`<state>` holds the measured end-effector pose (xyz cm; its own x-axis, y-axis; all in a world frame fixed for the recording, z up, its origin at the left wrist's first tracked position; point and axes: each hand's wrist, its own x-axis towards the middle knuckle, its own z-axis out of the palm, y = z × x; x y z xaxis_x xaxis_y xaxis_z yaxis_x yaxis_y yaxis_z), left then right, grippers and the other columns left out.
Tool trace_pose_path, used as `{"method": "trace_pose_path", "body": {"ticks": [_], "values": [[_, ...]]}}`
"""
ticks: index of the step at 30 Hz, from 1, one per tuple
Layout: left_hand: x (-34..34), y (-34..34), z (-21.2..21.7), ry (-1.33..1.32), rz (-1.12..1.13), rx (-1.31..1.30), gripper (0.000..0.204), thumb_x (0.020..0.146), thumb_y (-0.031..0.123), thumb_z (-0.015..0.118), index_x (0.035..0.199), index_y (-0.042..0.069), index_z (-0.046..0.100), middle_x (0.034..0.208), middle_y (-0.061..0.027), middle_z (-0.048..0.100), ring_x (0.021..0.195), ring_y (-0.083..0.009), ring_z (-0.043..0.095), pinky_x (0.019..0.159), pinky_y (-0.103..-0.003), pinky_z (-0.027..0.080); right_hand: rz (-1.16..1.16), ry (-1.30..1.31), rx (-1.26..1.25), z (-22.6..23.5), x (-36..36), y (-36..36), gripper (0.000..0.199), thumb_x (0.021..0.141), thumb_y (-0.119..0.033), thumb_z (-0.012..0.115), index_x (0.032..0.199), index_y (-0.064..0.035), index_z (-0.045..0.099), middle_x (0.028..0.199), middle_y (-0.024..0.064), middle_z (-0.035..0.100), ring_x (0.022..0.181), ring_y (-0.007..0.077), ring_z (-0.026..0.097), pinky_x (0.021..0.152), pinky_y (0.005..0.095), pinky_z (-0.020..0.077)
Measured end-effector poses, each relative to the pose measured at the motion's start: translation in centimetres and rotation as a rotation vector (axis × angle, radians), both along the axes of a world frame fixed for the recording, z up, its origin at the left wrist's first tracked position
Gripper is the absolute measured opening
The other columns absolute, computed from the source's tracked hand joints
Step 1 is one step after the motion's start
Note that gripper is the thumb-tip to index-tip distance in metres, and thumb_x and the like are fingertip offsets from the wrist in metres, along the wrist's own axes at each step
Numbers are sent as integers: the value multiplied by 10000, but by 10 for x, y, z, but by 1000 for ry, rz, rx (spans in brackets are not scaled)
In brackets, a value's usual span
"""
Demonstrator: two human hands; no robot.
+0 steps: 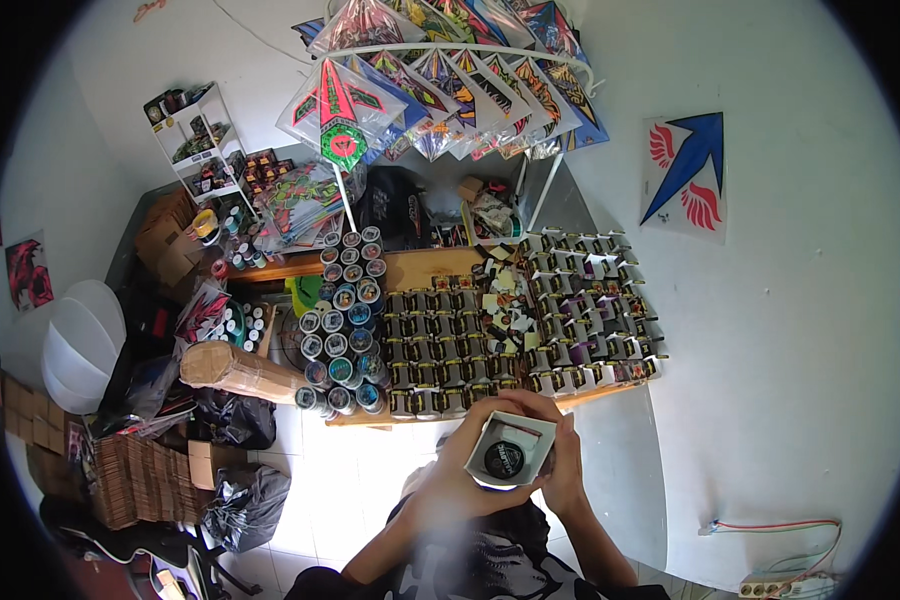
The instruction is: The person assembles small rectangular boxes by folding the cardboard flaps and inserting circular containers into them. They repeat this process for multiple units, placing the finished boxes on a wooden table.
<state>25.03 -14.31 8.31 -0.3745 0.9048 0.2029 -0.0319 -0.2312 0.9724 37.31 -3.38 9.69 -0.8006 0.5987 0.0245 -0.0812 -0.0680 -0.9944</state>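
2 hands (pixel 470 480) around 1 white box (pixel 511 450)

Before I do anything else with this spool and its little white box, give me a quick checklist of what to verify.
1. Both hands on the white box: ok. The left hand holds it from the left and below, the right hand from the right.
2. Black spool sits in the box opening: ok, its round end shows inside.
3. Spool fully seated: cannot tell, its depth is hidden.
4. Box flaps open: ok, the white edges stand out around the spool.
5. Room on the wooden table ahead: not ok in front, the boxed spools stand in tight rows up to the near edge.
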Motion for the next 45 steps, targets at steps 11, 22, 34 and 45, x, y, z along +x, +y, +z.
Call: {"method": "trace_pose_path", "body": {"ticks": [11, 22, 34, 45], "values": [[38, -92, -13, 21, 41, -132, 879, 723, 72, 966, 1434, 57, 450, 1364, -121, 575, 1253, -209, 613, 1051, -367, 509, 65, 9, -58, -37, 39, -79, 879, 1124, -692, 258, 1500, 49, 542, 1415, 160, 639, 1328, 251, 616, 1141, 396, 465], [26, -188, -14, 143, 278, -226, 901, 698, 115, 990, 1409, 36, 443, 1318, -114, 573, 1209, -199, 607, 1020, -357, 516, 206, -62, -107, -35, -1, -157, 678, 1170, -456, 234, 1414, 32, 637, 1336, 140, 713, 1228, 227, 678, 1115, 371, 513], [-65, -257, -27, 165, 389, -225, 870, 699, 154, 989, 1386, 21, 472, 1272, -134, 602, 1157, -237, 656, 981, -363, 553, 255, 38, -53, -67, -96, -208, 892, 1137, -666, 171, 1414, 62, 604, 1428, 220, 655, 1276, 307, 662, 1149, 461, 473], [-143, -272, -106, 50, 463, -291, 845, 712, 155, 988, 1361, 12, 466, 1229, -136, 615, 1108, -231, 673, 952, -354, 573, -57, -109, 163, -154, -191, -199, 368, 1001, -14, 725, 1364, -33, 668, 1294, 115, 741, 1211, 235, 708, 996, 392, 562]]}}
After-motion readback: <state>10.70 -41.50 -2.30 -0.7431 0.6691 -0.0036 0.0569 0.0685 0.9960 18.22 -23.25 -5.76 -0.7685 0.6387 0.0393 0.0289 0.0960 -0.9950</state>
